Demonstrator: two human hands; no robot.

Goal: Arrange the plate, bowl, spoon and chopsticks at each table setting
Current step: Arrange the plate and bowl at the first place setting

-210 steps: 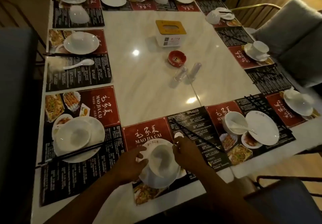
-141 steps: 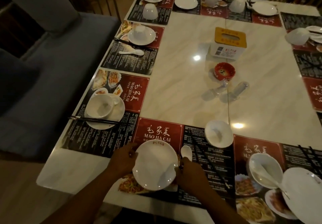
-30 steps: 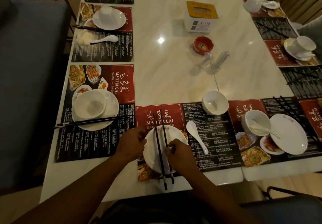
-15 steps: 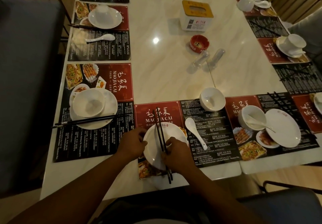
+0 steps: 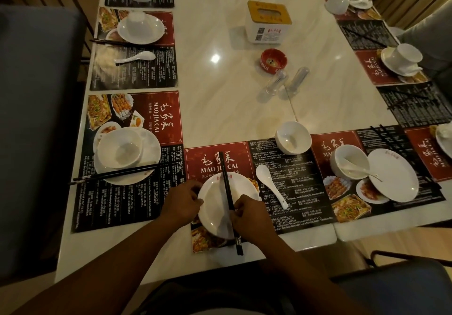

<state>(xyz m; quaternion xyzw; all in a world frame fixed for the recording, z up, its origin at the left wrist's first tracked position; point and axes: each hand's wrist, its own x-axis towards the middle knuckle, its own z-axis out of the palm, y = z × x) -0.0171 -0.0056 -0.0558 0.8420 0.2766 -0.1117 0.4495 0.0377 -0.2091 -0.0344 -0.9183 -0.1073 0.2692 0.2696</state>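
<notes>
On the marble table (image 5: pixel 232 94), your left hand (image 5: pixel 182 202) grips the plate (image 5: pixel 212 207), right hand (image 5: pixel 249 214) pinches the chopsticks (image 5: pixel 225 180) across it.

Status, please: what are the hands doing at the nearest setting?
Left hand holds plate rim. Right hand pinches chopsticks lying across plate. Spoon and bowl sit apart to the right. Nothing blocking.

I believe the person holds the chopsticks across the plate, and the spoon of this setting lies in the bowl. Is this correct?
Not quite. The head view shows the spoon on the placemat, right of the plate, apart from the bowl. The right hand does hold the chopsticks across the plate.
</notes>
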